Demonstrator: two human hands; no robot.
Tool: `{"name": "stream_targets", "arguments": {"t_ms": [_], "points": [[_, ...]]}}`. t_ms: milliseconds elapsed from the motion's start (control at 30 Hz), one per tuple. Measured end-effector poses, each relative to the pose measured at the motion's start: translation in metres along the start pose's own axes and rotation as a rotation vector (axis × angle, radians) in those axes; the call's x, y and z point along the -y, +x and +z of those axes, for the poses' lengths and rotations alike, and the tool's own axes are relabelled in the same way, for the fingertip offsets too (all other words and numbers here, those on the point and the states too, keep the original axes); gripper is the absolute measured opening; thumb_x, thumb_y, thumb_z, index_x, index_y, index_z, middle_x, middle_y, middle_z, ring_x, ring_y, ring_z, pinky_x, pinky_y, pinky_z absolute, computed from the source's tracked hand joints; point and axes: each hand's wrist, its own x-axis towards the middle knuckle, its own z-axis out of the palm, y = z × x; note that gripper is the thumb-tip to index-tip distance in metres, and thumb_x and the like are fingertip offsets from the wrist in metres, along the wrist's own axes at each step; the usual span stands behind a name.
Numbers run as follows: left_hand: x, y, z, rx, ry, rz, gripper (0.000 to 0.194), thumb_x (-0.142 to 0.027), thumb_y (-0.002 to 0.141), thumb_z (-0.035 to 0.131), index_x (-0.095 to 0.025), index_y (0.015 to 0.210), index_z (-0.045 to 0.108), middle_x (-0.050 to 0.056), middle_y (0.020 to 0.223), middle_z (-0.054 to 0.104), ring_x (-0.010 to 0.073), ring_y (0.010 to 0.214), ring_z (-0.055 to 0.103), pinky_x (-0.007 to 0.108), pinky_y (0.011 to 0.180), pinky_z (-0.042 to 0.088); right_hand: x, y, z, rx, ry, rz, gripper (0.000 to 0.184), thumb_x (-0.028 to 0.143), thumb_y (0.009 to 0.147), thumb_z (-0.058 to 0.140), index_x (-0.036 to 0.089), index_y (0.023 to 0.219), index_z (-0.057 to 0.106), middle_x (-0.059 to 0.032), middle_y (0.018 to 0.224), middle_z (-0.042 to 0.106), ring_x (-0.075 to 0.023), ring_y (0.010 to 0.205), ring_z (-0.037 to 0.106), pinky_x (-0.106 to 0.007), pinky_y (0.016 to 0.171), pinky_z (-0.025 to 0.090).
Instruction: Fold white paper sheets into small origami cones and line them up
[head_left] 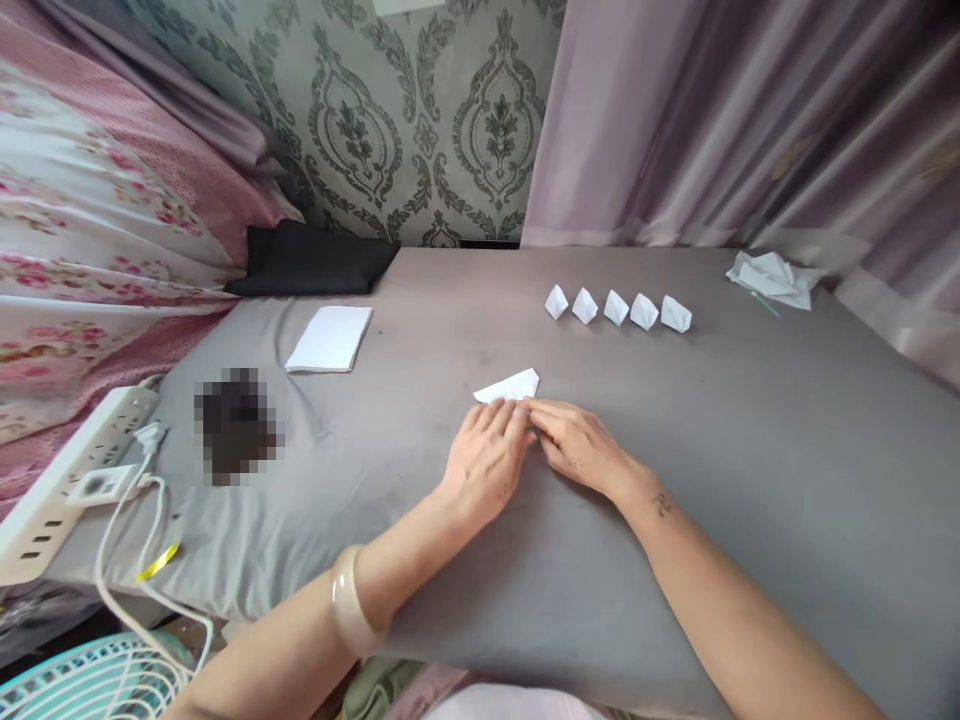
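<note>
Partly covered, a white folded-paper wedge (514, 384), crisp-edged and tapering toward nine o'clock, lies near the centre of a grey cloth-covered surface (750, 440). A bare left hand (486, 455) lies flat, fingers together, over its six o'clock edge; a bare right hand (581, 442) reaches in from four o'clock, its grip impossible to tell. Fingers hide the near edge; a dark object (238, 428) at nine o'clock is pixelated beyond recognition.

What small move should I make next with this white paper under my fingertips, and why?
Probably slide your right hand along the near edge of the white paper, left hand steadying it: both hands cover part of that edge, and the paper looks flat, unlike the five raised paper shapes beyond.
</note>
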Motion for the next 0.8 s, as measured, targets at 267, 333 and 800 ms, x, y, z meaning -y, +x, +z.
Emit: {"name": "stream_targets", "arguments": {"t_ms": [267, 333, 800], "points": [[-0.014, -0.017, 0.02, 0.027, 0.013, -0.069, 0.062, -0.047, 0.096, 0.025, -0.003, 0.137, 0.039, 0.019, 0.143, 0.042, 0.0287, 0.136, 0.036, 0.044, 0.113, 0.028, -0.001, 0.0, 0.002, -0.003, 0.006, 0.007, 0.046, -0.002, 0.078, 0.04, 0.019, 0.109, 0.066, -0.0067, 0.126, 0.062, -0.0186, 0.118, 0.056, -0.036, 0.099, 0.047], [-0.011, -0.016, 0.019, 0.005, 0.024, -0.099, 0.062, -0.047, 0.095, 0.027, -0.002, 0.135, 0.042, 0.021, 0.142, 0.043, 0.0299, 0.135, 0.037, 0.045, 0.112, 0.029, -0.001, 0.0, 0.002, -0.005, 0.002, 0.014, 0.042, -0.002, 0.078, 0.041, 0.019, 0.104, 0.067, -0.0064, 0.126, 0.062, -0.0189, 0.118, 0.056, -0.035, 0.099, 0.048], [0.035, 0.005, -0.009, -0.068, 0.049, -0.102, 0.033, -0.019, 0.093, 0.032, -0.011, 0.106, 0.061, 0.017, 0.122, 0.059, 0.0279, 0.116, 0.053, 0.041, 0.098, 0.043, 0.036, 0.003, 0.009, 0.059, -0.18, 0.124, 0.037, 0.007, 0.08, 0.044, 0.012, 0.112, 0.063, -0.0137, 0.13, 0.057, -0.0255, 0.116, 0.057, -0.038, 0.097, 0.047]]}}
